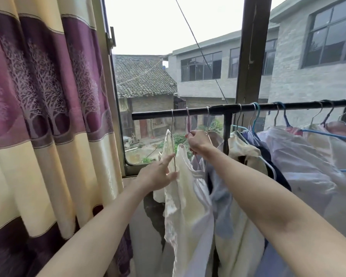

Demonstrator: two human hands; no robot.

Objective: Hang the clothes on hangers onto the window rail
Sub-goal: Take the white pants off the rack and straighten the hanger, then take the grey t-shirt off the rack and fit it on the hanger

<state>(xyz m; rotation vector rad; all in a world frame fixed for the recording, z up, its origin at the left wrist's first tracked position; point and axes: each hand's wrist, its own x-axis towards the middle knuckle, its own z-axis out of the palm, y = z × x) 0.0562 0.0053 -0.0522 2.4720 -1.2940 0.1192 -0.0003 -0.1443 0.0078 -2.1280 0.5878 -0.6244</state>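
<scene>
A black window rail (158,114) runs across the open window, with several hangers hooked over it. My right hand (198,141) grips the neck of a pink hanger (188,119) that hooks over the rail and carries a cream garment (190,196). My left hand (158,173) pinches that cream cloth beside the thin metal hanger (172,124) to its left. A light blue garment (222,196) hangs just right of the cream one.
A purple and cream curtain (48,96) fills the left. A dark window post (252,52) stands behind the rail. Several more clothes (308,166) on blue and metal hangers crowd the rail's right half. The rail's left end shows bare.
</scene>
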